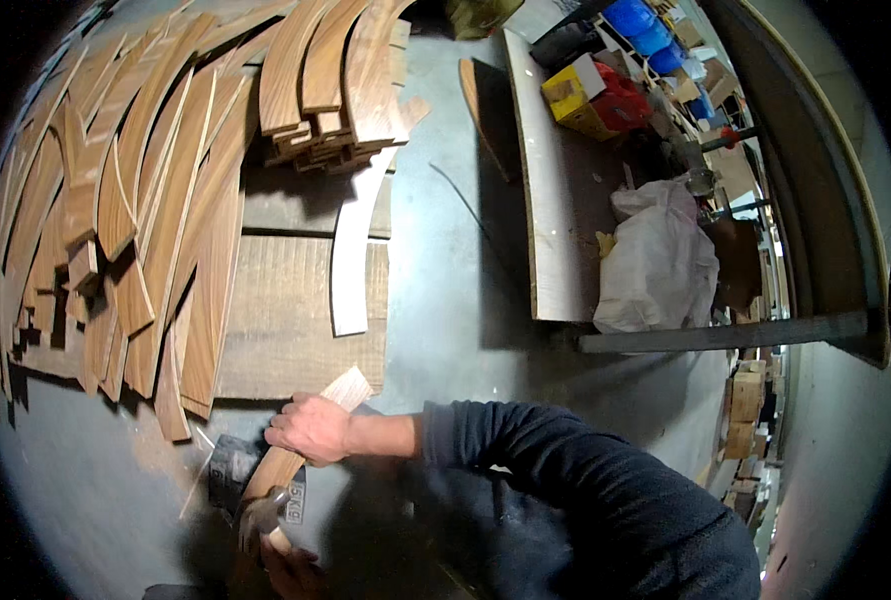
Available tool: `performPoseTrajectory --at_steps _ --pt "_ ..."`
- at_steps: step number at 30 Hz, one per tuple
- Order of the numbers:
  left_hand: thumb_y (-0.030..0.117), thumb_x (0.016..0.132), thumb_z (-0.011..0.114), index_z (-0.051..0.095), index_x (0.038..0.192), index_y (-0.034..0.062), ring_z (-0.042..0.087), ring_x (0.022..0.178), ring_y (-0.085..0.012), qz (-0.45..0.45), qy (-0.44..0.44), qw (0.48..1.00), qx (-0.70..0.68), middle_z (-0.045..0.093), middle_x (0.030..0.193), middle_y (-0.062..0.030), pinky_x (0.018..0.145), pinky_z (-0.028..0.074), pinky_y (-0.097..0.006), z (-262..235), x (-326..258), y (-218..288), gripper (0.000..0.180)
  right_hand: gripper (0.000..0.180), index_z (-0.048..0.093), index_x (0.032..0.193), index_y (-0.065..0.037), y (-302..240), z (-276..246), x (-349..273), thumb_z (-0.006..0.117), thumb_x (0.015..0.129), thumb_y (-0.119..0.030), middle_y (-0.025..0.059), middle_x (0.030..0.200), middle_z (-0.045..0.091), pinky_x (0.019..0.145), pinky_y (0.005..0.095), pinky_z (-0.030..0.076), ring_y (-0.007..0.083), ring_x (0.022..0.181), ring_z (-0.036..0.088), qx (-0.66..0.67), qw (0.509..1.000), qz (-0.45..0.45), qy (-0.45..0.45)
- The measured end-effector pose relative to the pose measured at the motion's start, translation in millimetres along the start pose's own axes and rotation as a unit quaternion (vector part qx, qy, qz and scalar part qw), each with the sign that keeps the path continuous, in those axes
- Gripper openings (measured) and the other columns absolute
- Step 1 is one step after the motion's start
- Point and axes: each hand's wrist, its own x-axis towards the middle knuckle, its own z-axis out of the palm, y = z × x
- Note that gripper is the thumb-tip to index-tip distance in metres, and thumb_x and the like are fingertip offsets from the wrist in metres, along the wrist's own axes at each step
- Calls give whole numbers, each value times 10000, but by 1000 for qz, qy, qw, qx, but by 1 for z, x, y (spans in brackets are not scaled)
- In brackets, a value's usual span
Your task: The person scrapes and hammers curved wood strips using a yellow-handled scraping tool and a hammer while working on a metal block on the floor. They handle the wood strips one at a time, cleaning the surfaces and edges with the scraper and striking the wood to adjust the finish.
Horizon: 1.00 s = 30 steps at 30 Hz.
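Lower left of the frame, our right hand [310,428] grips the curved wood [273,471]; it could twist if our left hand [291,572], whose grip we cannot tell, pushes unevenly.

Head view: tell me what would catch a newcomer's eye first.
The big heap of curved wooden strips fills the upper left. At right, a white sack stands out, with a yellow-and-red box above it. Near the bottom, left of centre, the right hand grips a curved wooden piece.
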Motion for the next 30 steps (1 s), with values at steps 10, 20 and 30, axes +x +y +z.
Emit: performPoseTrajectory --at_steps 10,20,30 --pt "309 943 490 499 1246 -20 522 712 -202 65 157 985 6 565 845 -113 674 428 -320 9 -8 -4 448 522 542 1122 -49 -3 -17 9 717 697 -298 157 1088 547 888 443 415 296 1071 530 43 994 -6 97" --pt "299 911 523 492 1206 -17 557 954 -359 118 152 963 191 582 1057 -255 892 455 -454 -2 -36 -5 433 555 482 1256 -2 210 -79 -103 686 812 -266 191 1284 489 1047 399 351 341 1213 462 59 774 425 466" --pt "293 895 531 465 1224 -19 550 972 -356 61 281 957 45 566 1079 -254 900 450 -449 -19 -5 -54 458 672 482 1270 83 274 -102 -201 690 791 -341 262 1279 528 1025 387 392 361 1210 502 -27 730 568 379"
